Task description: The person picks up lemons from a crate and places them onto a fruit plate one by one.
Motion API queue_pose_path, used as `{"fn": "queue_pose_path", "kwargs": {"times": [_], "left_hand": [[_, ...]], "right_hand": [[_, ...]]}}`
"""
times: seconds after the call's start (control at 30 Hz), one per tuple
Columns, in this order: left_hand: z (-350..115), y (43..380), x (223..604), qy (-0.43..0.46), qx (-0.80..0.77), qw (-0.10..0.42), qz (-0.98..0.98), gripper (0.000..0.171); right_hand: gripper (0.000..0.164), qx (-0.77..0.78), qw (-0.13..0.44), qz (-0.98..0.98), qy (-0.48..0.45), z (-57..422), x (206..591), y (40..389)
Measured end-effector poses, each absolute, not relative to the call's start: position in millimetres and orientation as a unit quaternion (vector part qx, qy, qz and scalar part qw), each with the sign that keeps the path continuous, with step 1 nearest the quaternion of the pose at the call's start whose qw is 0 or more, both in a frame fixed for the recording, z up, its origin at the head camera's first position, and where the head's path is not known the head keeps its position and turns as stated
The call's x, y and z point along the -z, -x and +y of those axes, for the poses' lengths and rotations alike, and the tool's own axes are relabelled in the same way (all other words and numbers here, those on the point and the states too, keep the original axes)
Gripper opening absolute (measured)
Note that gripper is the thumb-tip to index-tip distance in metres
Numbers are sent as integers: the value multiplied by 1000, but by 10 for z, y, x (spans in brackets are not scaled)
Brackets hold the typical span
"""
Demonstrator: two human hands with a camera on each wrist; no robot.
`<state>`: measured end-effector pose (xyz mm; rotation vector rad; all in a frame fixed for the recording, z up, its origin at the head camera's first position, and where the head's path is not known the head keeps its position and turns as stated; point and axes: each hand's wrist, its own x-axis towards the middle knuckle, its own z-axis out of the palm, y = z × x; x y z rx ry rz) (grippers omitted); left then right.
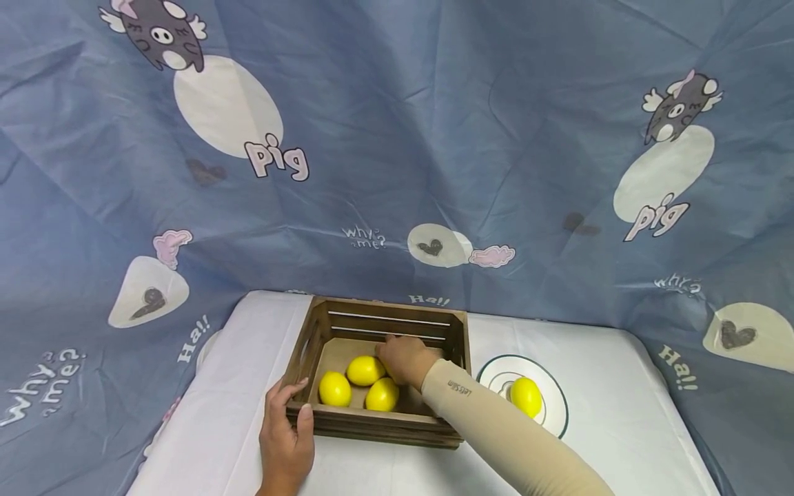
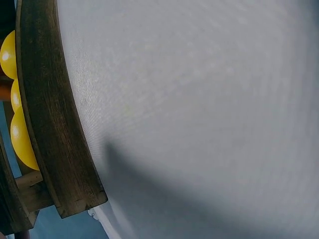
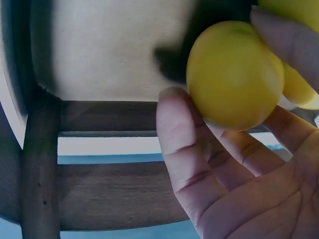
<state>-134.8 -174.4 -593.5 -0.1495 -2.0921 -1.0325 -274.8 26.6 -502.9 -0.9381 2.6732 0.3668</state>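
A brown slatted wooden crate [image 1: 378, 427] stands on the white cloth. My left hand [image 1: 285, 441] grips its front left corner, with the thumb at the front and a finger over the left side. My right hand [image 1: 409, 359] reaches down inside the crate. In the right wrist view, its thumb and fingers are curled round a yellow lemon [image 3: 234, 74], which the hand mostly hides from the head view. Beside it, toward the crate's left, lie three more lemons [image 1: 365, 370]. The left wrist view shows the crate's side [image 2: 52, 109] with lemons behind it.
To the right of the crate, a white plate [image 1: 558, 406] with a dark green rim carries one lemon [image 1: 526, 397]. My right forearm, in a beige sleeve [image 1: 496, 427], crosses over the crate's front right corner. Behind the table hangs a blue patterned cloth [image 1: 384, 138].
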Motion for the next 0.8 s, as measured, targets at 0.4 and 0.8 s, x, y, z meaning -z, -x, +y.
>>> {"fn": "queue_pose_path", "kwargs": {"times": [0.4, 0.8], "left_hand": [[-1755, 1352, 5955, 64, 402, 397, -822, 35], [-1761, 1351, 5950, 66, 405, 403, -818, 35]], "right_hand": [[40, -153, 153, 921, 323, 236, 5042, 2713], [38, -164, 168, 915, 329, 217, 5040, 2695]]}}
